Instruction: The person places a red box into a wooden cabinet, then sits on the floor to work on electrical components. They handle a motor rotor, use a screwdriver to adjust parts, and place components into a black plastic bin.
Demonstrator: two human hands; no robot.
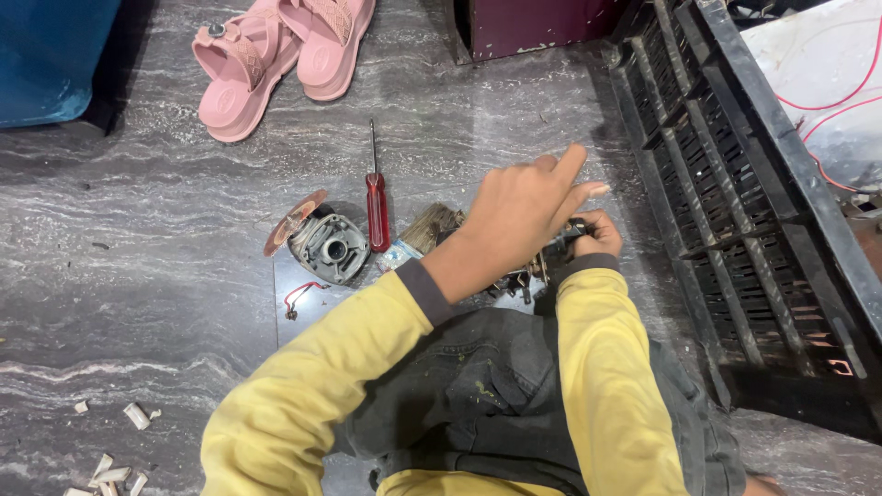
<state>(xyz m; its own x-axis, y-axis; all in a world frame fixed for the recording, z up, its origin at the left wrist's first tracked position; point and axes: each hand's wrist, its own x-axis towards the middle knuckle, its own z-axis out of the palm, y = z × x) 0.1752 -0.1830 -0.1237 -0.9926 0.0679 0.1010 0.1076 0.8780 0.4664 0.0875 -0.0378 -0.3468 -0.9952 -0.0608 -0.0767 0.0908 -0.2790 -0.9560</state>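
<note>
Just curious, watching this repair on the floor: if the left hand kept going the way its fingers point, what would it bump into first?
The left hand points up and to the right. Beyond its fingertips lies bare stone floor, then probably the black slatted crate. Depth is hard to judge.

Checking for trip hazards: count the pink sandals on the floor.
2. Two pink strapped sandals lie side by side at the top: left pink sandal, right pink sandal, far beyond both hands. None appear hidden.

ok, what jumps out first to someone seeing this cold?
The two hands in yellow sleeves at centre: the left hand arches over a small dark metal part that the right hand grips. Left of them lie a red-handled screwdriver and a grey gear housing; pink sandals sit at top.
</note>
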